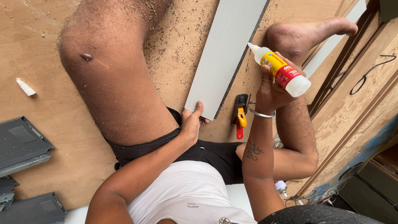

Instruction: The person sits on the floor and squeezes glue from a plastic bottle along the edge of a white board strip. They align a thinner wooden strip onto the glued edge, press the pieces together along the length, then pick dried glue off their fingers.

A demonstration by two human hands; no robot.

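I sit on a brown plywood floor [41, 62] strewn with sawdust, my legs spread. A long grey laminate strip [224, 54] lies between my legs, running away from me. My left hand [192, 120] grips its near end, thumb on top. My right hand [273, 89] holds a white glue bottle [282, 70] with a yellow and red label, its nozzle pointing up-left toward the strip's right edge. A metal bangle sits on that wrist.
A black, yellow and red utility knife [240, 116] lies on the floor right of the strip's near end. Grey metal drawer parts [23, 145] lie at the left. A white scrap [25, 88] lies on the floor. Wooden boards [352, 99] with a black cable lean at the right.
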